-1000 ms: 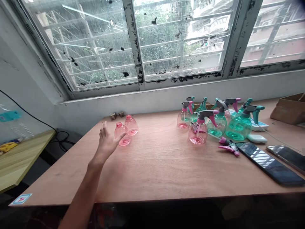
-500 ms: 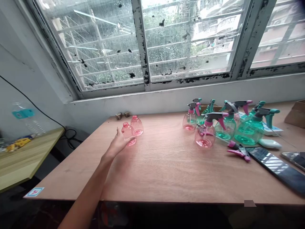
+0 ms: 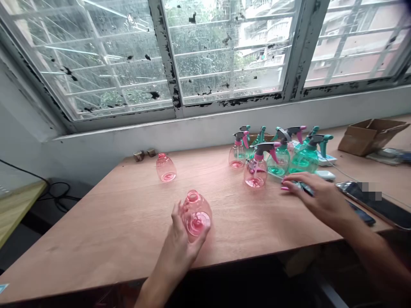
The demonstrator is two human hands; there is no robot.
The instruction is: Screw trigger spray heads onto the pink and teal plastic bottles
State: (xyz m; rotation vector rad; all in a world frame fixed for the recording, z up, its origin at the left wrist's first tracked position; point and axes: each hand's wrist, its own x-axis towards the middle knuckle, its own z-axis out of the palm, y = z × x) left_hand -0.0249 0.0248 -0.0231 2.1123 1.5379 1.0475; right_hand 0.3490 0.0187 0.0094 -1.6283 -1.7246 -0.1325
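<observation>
My left hand [image 3: 181, 239] is wrapped around a clear pink bottle [image 3: 196, 209] with an open neck and no spray head, tilted near the front edge of the table. To the right, my right hand [image 3: 321, 199] has its fingers closed over a loose pink-and-grey trigger spray head [image 3: 284, 188]; most of it is hidden under the fingers. Another pink bottle [image 3: 166, 169] without a top stands upright at the back left. Left of my right hand is a pink spray bottle [image 3: 255, 171] with a grey-and-pink trigger head.
Behind, a second pink spray bottle [image 3: 236, 155] stands among several green spray bottles [image 3: 305, 161]. Phones [image 3: 379, 199] lie at the right, near an open cardboard box [image 3: 369, 137]. Two small blocks [image 3: 138, 156] sit by the wall under the window.
My left hand has taken hold of one pink bottle and brought it toward the front edge. My right hand has come into view over the spray head. The view has turned right.
</observation>
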